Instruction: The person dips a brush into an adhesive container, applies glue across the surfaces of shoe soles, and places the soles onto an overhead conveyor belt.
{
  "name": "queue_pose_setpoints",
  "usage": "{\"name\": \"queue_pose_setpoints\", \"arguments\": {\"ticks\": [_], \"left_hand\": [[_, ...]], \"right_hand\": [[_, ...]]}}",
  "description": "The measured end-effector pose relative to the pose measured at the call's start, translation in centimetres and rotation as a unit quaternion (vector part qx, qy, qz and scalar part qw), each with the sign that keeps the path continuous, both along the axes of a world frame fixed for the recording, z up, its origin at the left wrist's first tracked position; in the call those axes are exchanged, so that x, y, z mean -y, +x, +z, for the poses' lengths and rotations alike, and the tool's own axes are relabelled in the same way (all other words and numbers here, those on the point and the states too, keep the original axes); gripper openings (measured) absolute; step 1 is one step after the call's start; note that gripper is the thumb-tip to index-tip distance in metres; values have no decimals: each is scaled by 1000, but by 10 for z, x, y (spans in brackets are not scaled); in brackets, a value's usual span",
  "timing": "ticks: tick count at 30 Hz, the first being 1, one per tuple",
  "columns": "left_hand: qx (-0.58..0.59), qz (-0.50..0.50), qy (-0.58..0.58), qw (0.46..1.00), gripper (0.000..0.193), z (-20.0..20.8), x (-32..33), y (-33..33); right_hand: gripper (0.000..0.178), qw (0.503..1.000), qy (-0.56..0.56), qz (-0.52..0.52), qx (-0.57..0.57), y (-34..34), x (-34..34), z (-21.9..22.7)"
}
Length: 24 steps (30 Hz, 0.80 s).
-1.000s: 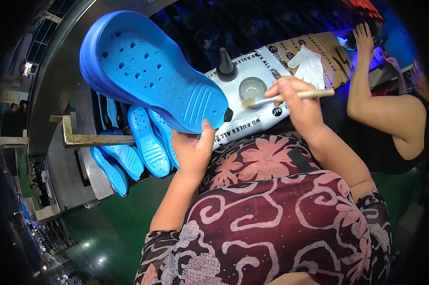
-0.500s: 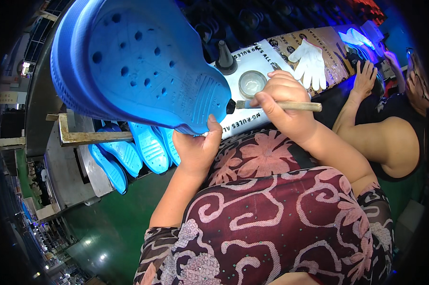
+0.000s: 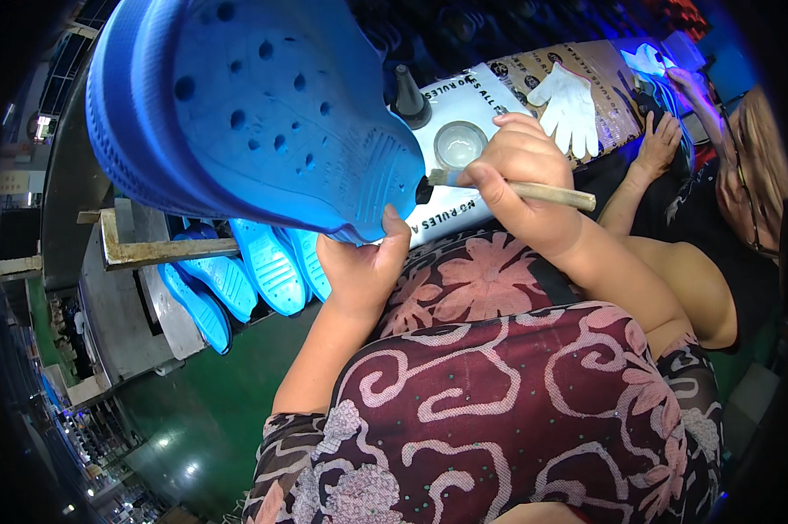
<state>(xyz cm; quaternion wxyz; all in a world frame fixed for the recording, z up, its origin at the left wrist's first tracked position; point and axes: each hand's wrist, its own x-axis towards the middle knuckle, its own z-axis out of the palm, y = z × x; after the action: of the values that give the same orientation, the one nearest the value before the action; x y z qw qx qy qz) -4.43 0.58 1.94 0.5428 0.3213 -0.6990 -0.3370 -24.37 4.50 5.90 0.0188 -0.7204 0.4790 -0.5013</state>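
A large blue clog (image 3: 263, 105) with round holes and a ridged sole patch fills the upper left, its underside hidden from me. My left hand (image 3: 368, 262) grips its near edge, thumb on the rim. In my right hand (image 3: 525, 175) is a flat brush (image 3: 551, 194) with a pale wooden handle, pinched between thumb and fingers. The bristles reach a small black piece (image 3: 423, 190) at the clog's tip; whether they touch it is hard to tell. Behind the brush stands a round clear dish (image 3: 460, 145) with pale content.
A dark cone-shaped bottle (image 3: 409, 98) stands beyond the dish on a white printed sheet (image 3: 450, 214). Farther right lies a white glove (image 3: 570, 109) on brown wrapping. Several blue clogs (image 3: 267, 266) sit lower left by a worn metal frame (image 3: 162, 251). A co-worker's arm (image 3: 638, 175) is at right.
The brush has shifted slightly left and up against the black piece at the clog's tip. The clog has moved slightly up and left. The co-worker at right has leaned inward.
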Motion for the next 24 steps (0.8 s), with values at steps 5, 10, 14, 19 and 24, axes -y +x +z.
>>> {"name": "queue_pose_setpoints", "arguments": {"ticks": [5,10,14,19,24], "left_hand": [[32,-27,28,999,24,5,-1,1],[-6,10,1,1000,17,2,-1,-2],[-35,0,19,999,17,5,0,-7],[-24,15,0,1000,17,4,2,-2],[-10,30,-8,999,22,4,2,-3]], "right_hand": [[19,999,31,19,-7,5,0,0],[17,1000,13,26,6,1,0,-4],[19,999,-3,37,18,6,2,-4],[23,999,15,41,-3,4,1,-6],[25,999,27,19,25,5,0,-2]]}}
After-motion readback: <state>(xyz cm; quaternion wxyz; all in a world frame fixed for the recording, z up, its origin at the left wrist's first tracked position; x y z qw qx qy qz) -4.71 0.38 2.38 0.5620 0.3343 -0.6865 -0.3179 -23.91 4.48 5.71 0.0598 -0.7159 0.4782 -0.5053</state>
